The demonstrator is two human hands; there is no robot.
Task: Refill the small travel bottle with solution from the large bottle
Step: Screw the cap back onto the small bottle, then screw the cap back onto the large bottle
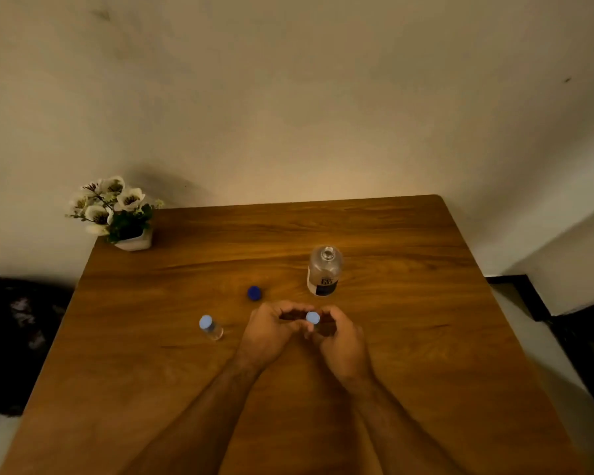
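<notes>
Standing upright between both hands, near the middle of the tabletop and toward its near edge, the small travel bottle (313, 322) shows its pale blue cap (312, 317) to the camera, its long axis vertical. The right hand (336, 334) curls round the clear body from the right side. The left hand (271, 329) comes in from the left with its fingers bent toward the cap; whether they actually pinch it is hidden by the knuckles. My reading is that the cap is about to be twisted off, or has just gone on.

The large bottle (324, 270) stands upright just beyond the hands, toward the far edge and slightly right, its mouth open and uncapped. It lies nearer the right hand, so a pour would likely mean that hand letting go of the small one, or the left reaching across. A dark blue cap (254, 293) lies on the wood just beyond the left hand, to the left of the large bottle.

A second small bottle (210, 326), capped in pale blue, stands leaning in view toward the left edge, apart from the hands. A potted flower plant (117, 214) sits at the far left corner of the table (426, 337).
</notes>
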